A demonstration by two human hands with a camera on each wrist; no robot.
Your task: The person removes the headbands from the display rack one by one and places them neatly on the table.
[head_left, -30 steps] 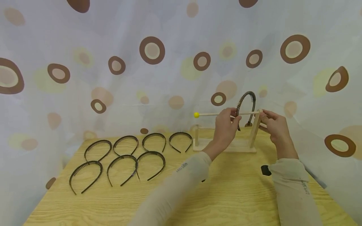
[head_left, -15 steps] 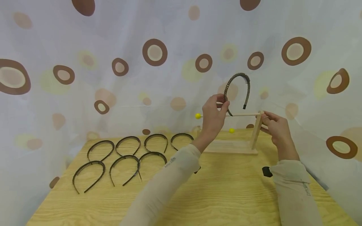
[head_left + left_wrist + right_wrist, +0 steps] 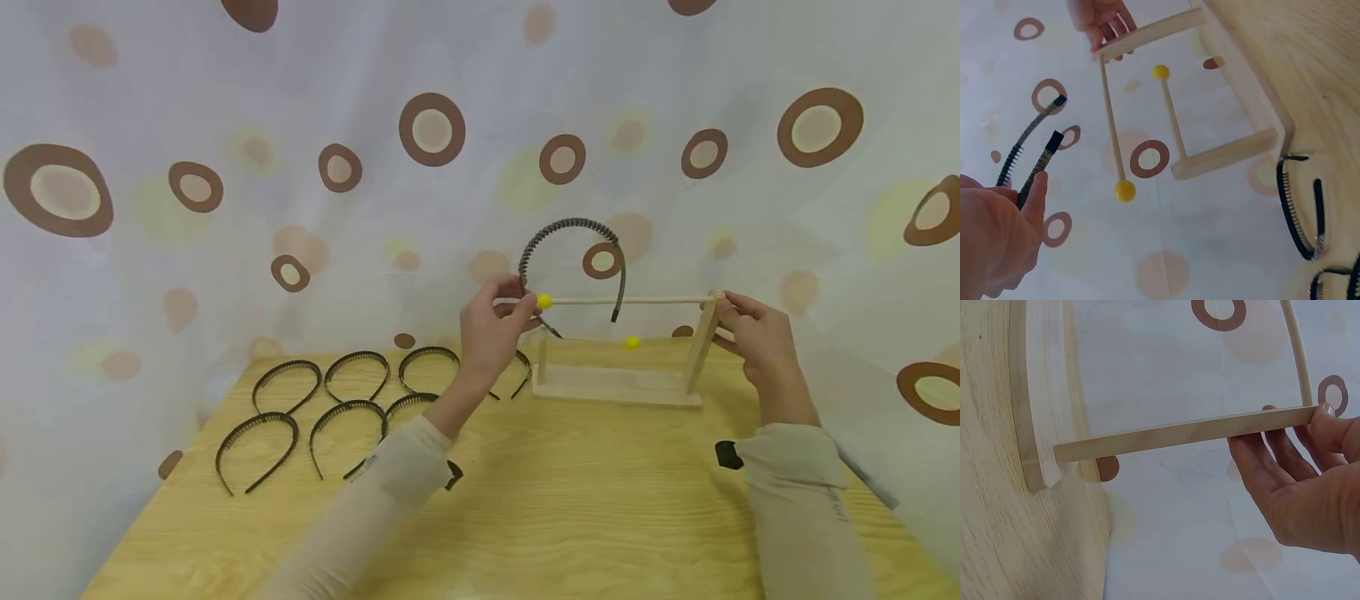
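My left hand (image 3: 491, 329) pinches one arm of a dark toothed headband (image 3: 573, 222), which arches upright. It is beside the yellow ball (image 3: 543, 301) that tips the upper rod of a wooden stand (image 3: 615, 386). In the left wrist view, the headband's tips (image 3: 1054, 142) are apart from the rod and its ball. At the stand's right side, my right hand (image 3: 768, 342) grips the top of the upright post (image 3: 1185, 433), thumb on one side and fingers on the other. A second yellow ball (image 3: 632, 342) tips the lower rod.
Several similar headbands (image 3: 257, 454) lie in two rows on the left of the wooden table (image 3: 585, 500). My left forearm passes over part of them. A curtain (image 3: 480, 75) patterned with brown rings hangs behind the table.
My left hand has carried the headband leftward, from near the right post to the rod's ball end, first rising, then lowering. My right hand has kept its grip on the post.
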